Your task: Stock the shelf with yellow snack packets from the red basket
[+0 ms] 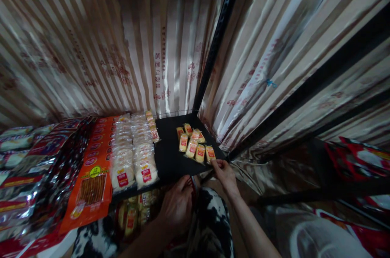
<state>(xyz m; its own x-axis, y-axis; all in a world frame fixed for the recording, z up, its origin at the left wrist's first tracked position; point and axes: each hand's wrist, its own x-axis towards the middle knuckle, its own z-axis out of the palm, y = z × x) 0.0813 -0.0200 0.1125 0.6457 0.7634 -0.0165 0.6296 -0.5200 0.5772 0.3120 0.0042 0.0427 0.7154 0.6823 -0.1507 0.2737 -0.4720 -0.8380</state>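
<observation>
Several small yellow snack packets (191,148) with red-and-white labels lie loosely grouped on a black shelf (169,156). My right hand (224,174) is at the shelf's front right, its thumb and fingers closed on the lower end of the nearest snack packet (210,153). Just below the shelf's front edge, my left hand (178,201) is curled above my knee. A dark, reddish edge shows beside its fingers; what it holds is too dim to make out.
Left of the packets stand two rows of clear-wrapped pale round cakes (146,168), then an orange snack bag (91,181) and dark shiny bags (45,168). More yellow packets (131,219) sit below the shelf. A black post (213,50) rises at the corner before draped curtains (176,46).
</observation>
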